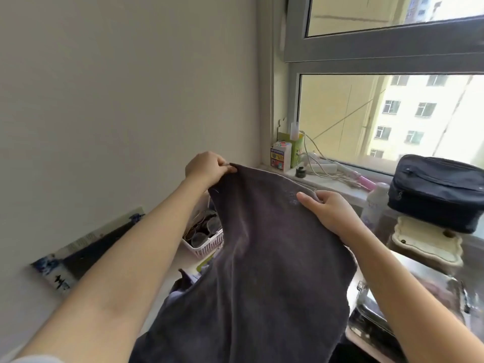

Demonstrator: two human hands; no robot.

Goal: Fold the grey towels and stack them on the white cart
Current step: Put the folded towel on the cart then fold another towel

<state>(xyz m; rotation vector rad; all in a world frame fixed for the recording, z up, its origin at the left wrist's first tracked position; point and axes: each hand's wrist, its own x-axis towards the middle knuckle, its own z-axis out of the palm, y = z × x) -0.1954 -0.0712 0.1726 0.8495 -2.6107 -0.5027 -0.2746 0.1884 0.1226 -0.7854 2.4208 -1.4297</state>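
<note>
A dark grey towel (264,258) hangs in the air in front of me, held up by its top edge. My left hand (207,169) pinches the towel's upper left corner. My right hand (327,208) grips the upper right corner, thumb on the near side. The cloth sags between the two hands and drapes down to the bottom of the frame. Another piece of grey-blue fabric (183,286) lies below, mostly hidden behind the towel. The white cart is not in sight.
A white basket (207,246) of small items sits behind the towel by the wall. The window sill (337,184) carries boxes, cables and a bottle. A dark zip bag (437,189) rests on a cream case (427,244) at right. A picture board (86,244) leans against the left wall.
</note>
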